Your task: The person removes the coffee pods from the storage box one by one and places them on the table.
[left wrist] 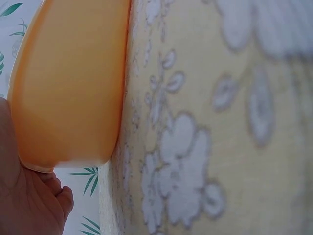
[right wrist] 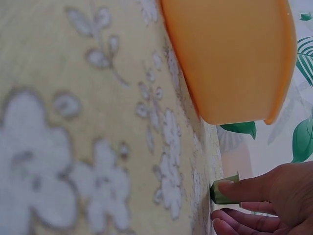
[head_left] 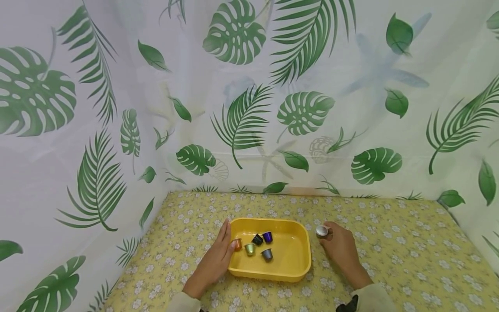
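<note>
A yellow plastic tray (head_left: 288, 277) stands on the table with several coffee capsules inside. Among these are an orange capsule (head_left: 237, 243), a light green capsule (head_left: 250, 249), a black capsule (head_left: 257, 239), a purple capsule (head_left: 267, 237) and a grey capsule (head_left: 267, 255). At the tray's left end my left hand (head_left: 216, 258) holds the wall, thumb over the rim and fingers along the outside. To the right of the tray, my right hand (head_left: 343, 249) pinches a green coffee capsule (right wrist: 226, 191) low over the table, its silvery lid showing in the head view.
A yellow floral cloth (head_left: 195, 212) covers the table. Behind it and on both sides hangs a white sheet (head_left: 249, 182) printed with green leaves. The tray's raised wall (right wrist: 234, 63) stands between the right hand and the capsules inside.
</note>
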Tool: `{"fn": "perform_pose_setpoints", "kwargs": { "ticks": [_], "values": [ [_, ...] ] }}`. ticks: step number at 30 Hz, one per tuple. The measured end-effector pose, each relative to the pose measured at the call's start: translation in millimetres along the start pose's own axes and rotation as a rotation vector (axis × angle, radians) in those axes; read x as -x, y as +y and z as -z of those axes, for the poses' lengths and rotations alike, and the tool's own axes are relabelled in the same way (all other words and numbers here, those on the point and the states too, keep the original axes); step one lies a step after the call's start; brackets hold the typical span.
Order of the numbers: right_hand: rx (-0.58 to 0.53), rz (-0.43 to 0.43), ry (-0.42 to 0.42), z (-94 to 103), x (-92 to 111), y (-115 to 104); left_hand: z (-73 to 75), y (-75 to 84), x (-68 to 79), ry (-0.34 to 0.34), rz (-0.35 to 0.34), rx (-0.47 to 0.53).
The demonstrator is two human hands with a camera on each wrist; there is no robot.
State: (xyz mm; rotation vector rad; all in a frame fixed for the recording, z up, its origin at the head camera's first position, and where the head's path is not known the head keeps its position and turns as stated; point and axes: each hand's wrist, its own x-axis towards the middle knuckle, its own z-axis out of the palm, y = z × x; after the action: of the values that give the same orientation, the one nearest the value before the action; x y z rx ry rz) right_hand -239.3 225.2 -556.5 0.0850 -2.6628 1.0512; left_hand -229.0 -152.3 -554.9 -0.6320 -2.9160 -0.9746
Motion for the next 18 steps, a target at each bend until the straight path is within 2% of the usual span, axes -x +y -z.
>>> {"fn": "perform_pose_setpoints", "kwargs": {
  "ticks": [10,18],
  "values": [
    [0.021,-0.021,-0.026,9.1,7,-4,0.0,0.4,-0.3,0.015,0.0,-0.026],
    [0.061,-0.049,-0.075,19.7,8,-16,-0.7,0.8,-0.3,-0.001,0.01,0.001]
  ]
}}
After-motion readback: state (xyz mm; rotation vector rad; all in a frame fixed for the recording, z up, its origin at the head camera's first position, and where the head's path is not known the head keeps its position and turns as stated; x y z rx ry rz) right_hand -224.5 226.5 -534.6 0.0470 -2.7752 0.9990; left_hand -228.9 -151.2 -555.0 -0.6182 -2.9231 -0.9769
